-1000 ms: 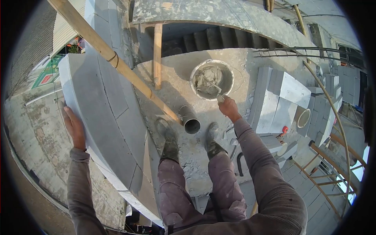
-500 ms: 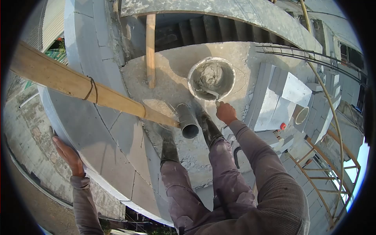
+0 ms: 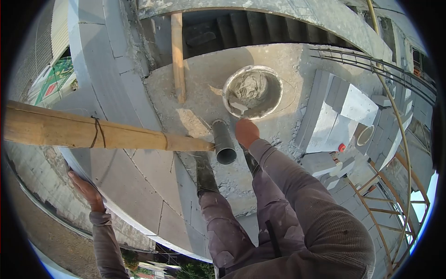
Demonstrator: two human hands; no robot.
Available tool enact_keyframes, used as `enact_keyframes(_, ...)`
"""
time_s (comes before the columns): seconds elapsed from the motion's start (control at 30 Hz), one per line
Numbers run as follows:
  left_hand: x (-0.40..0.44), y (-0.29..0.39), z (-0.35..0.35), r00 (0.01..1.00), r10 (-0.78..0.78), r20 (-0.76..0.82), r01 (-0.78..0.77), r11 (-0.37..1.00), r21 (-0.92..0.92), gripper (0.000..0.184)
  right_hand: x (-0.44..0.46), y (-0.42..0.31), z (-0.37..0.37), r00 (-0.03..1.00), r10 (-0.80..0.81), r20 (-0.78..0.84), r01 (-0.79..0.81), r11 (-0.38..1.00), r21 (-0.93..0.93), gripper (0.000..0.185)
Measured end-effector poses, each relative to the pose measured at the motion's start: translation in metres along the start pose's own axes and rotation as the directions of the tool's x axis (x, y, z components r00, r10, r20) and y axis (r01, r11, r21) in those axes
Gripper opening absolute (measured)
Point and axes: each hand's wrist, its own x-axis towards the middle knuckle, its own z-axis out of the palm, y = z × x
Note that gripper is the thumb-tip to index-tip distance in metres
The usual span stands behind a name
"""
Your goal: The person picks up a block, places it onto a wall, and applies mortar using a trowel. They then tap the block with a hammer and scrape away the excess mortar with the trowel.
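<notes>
My right hand [image 3: 246,132] is closed round the handle of a small trowel [image 3: 239,106], whose blade lies at the near inner edge of a round bucket [image 3: 226,95]. Wet grey mortar [image 3: 251,87] sits inside the bucket. At the left, my left hand [image 3: 87,191] rests with outstretched fingers against the outer side of the pale block wall [image 3: 125,181], holding nothing. Between my boots and the bucket is a grey pipe [image 3: 223,139] with its open end toward me.
A bamboo pole [image 3: 111,134] slants across the wall to the pipe. Another post [image 3: 178,60] stands before dark stairs [image 3: 251,30]. Pale blocks [image 3: 332,116] are stacked right of the bucket, below a rebar frame [image 3: 371,65]. Bamboo scaffolding [image 3: 385,211] is at lower right.
The trowel and my right hand have moved left along the bucket's near side. My left hand has slid down along the wall. The view has shifted, and the bamboo pole now looks more level.
</notes>
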Motion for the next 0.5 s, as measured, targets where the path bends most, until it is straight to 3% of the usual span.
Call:
enact_keyframes(0.07, 0.002, 0.000, 0.000, 1.000, 0.005, 0.030, -0.002, 0.996, -0.085, 0.084, -0.007, 0.019, -0.029, 0.963, -0.059, 0.264, 0.044, 0.997, 0.062, 0.026)
enact_keyframes(0.2, -0.006, 0.008, 0.005, 0.998, 0.068, -0.015, -0.069, 0.997, -0.045, 0.078, 0.019, 0.013, -0.024, 0.878, -0.183, 0.443, 0.175, 0.983, 0.059, 0.030)
enact_keyframes(0.23, -0.003, 0.001, 0.003, 0.999, 0.037, 0.004, -0.037, 0.998, -0.051, 0.080, 0.022, 0.000, -0.024, 0.902, 0.024, 0.431, -0.154, 0.951, 0.269, 0.031)
enact_keyframes(0.27, -0.004, 0.004, 0.002, 1.000, 0.005, 0.021, -0.004, 0.998, -0.055, 0.082, 0.024, -0.007, -0.016, 0.856, 0.220, 0.468, -0.446, 0.771, 0.454, 0.032)
enact_keyframes(0.3, -0.006, 0.007, 0.001, 1.000, 0.007, 0.010, -0.007, 0.999, -0.049, 0.082, 0.022, -0.006, -0.008, 0.858, 0.208, 0.469, -0.439, 0.772, 0.459, 0.032)
enact_keyframes(0.33, -0.008, 0.009, 0.004, 1.000, 0.031, 0.003, -0.031, 0.999, -0.008, 0.080, 0.020, -0.003, -0.003, 0.857, 0.231, 0.460, -0.485, 0.662, 0.571, 0.034)
enact_keyframes(0.37, -0.010, 0.013, 0.007, 0.999, 0.052, -0.009, -0.051, 0.998, 0.031, 0.078, 0.017, 0.002, 0.003, 0.854, 0.251, 0.455, -0.514, 0.539, 0.667, 0.035)
enact_keyframes(0.43, -0.006, 0.008, 0.007, 0.995, 0.098, 0.000, -0.098, 0.994, 0.057, 0.077, -0.001, -0.006, -0.060, 0.826, 0.131, 0.549, -0.564, 0.213, 0.798, 0.032)
enact_keyframes(0.5, -0.005, 0.004, 0.004, 0.993, 0.103, 0.061, -0.105, 0.994, 0.030, 0.075, -0.013, 0.010, -0.085, 0.744, 0.090, 0.662, -0.667, 0.063, 0.742, 0.028)
